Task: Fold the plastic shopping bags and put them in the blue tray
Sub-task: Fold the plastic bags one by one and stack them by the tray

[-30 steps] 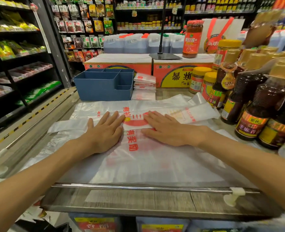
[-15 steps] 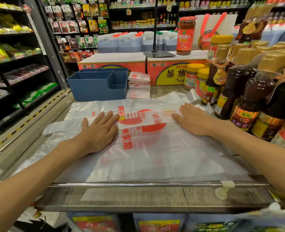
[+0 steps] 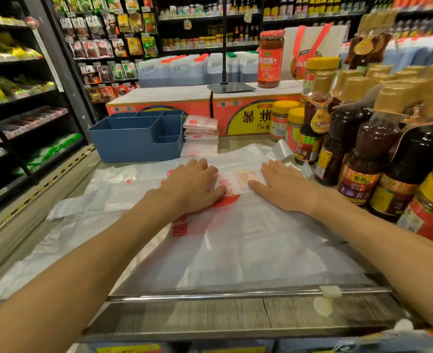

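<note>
Your left hand [image 3: 193, 186] & right hand [image 3: 283, 186] lie flat, fingers straight, pressing the plastic bag [image 3: 235, 240] mid-worktop [image 3: 235, 314]. Blue tray [image 3: 134, 145] sits at far-left edge, w/ folded bags [image 3: 200, 135] stacked just beside it.

left hand [image 3: 193, 186]: flat, fingers straight, pressing plastic bag [image 3: 235, 240] | right hand [image 3: 281, 186]: flat on the same bag, just beside the left | bag: spread on tabletop [image 3: 235, 317], red print | blue tray [image 3: 136, 138]: behind bag, left | folded bags [image 3: 201, 136]: stacked just right of tray | sauce bottles [image 3: 363, 149]: right edge
</note>
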